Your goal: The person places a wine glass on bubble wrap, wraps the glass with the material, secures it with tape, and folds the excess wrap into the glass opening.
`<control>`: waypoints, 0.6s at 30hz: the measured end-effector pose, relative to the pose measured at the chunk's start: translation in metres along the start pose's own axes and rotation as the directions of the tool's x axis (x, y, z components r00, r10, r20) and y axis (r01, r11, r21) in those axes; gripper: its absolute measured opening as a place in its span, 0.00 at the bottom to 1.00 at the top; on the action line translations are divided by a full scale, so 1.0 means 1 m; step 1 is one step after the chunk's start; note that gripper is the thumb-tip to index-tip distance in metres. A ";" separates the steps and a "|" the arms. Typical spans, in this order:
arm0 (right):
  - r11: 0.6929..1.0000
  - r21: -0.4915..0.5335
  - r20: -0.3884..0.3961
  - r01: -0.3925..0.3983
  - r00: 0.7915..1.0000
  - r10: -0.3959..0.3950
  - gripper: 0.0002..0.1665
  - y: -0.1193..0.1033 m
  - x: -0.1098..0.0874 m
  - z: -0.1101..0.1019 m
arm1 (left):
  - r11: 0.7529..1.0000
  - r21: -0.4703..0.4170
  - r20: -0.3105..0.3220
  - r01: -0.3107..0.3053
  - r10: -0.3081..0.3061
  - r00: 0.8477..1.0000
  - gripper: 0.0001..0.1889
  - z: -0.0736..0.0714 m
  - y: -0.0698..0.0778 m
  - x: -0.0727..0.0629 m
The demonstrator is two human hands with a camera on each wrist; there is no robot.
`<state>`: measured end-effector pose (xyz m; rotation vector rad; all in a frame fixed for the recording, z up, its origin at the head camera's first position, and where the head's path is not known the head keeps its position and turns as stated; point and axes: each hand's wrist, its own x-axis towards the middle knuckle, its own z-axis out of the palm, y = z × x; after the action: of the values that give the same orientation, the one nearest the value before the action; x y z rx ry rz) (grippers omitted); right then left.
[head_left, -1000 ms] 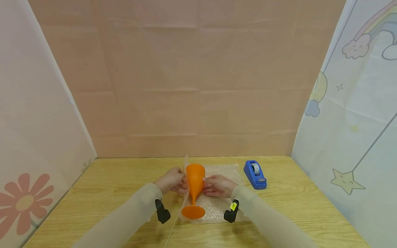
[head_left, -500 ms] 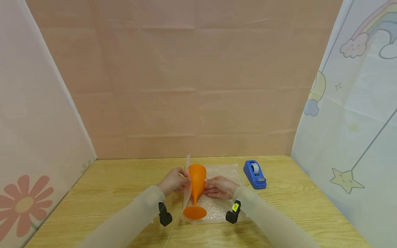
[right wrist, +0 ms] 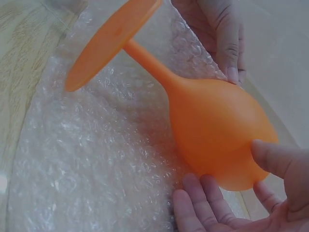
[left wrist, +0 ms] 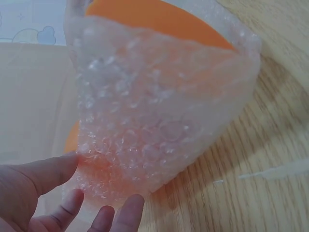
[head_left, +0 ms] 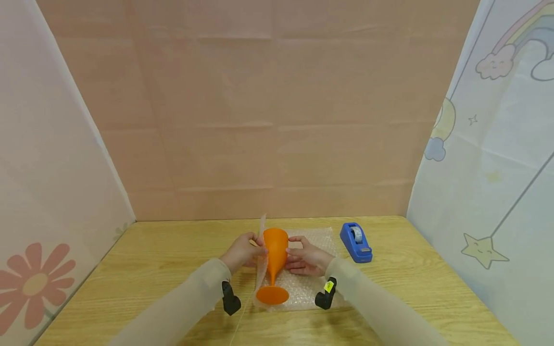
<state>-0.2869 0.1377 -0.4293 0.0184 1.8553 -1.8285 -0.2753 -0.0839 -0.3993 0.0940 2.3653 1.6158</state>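
Note:
An orange wine goblet (head_left: 276, 247) lies on its side on a sheet of bubble wrap (head_left: 298, 290), its round foot toward the person. My left hand (head_left: 243, 251) pinches the raised left edge of the wrap, which stands up against the goblet's bowl. In the left wrist view, this bubble wrap (left wrist: 140, 111) hides most of the goblet (left wrist: 159, 19). From the right, my right hand (head_left: 309, 257) holds the bowl. The right wrist view shows its thumb on the side of the goblet (right wrist: 217, 121) and its other fingers curved along and under the bowl.
A blue tape dispenser (head_left: 357, 244) with a roll of tape stands to the right, just past the wrap. The wooden table (head_left: 173, 269) is bounded by a brown backdrop (head_left: 277, 144) and patterned side sheets.
My left hand, the raised wrap edge and the goblet have shifted slightly right. The left thumb now lies at the wrap's edge by the bowl. My right index finger has lifted away from the others.

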 end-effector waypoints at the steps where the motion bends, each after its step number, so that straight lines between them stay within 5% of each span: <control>1: 1.000 0.000 -0.002 -0.002 1.000 0.002 0.33 0.000 0.000 0.000 | 1.000 -0.001 0.003 0.000 0.000 1.000 0.15 0.000 0.000 0.000; 10: 0.999 -0.017 -0.043 -0.035 0.998 0.034 0.29 -0.001 -0.001 0.002 | 1.000 0.008 0.015 0.001 -0.001 1.000 0.15 0.000 0.000 -0.003; 18: 0.999 -0.036 -0.056 -0.033 0.998 0.031 0.40 -0.002 -0.002 0.006 | 1.000 0.014 0.016 0.000 -0.001 1.000 0.15 -0.001 0.001 -0.004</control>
<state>-0.2837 0.1326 -0.4264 0.0864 1.9157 -1.7883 -0.2717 -0.0851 -0.3978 0.1084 2.3644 1.5931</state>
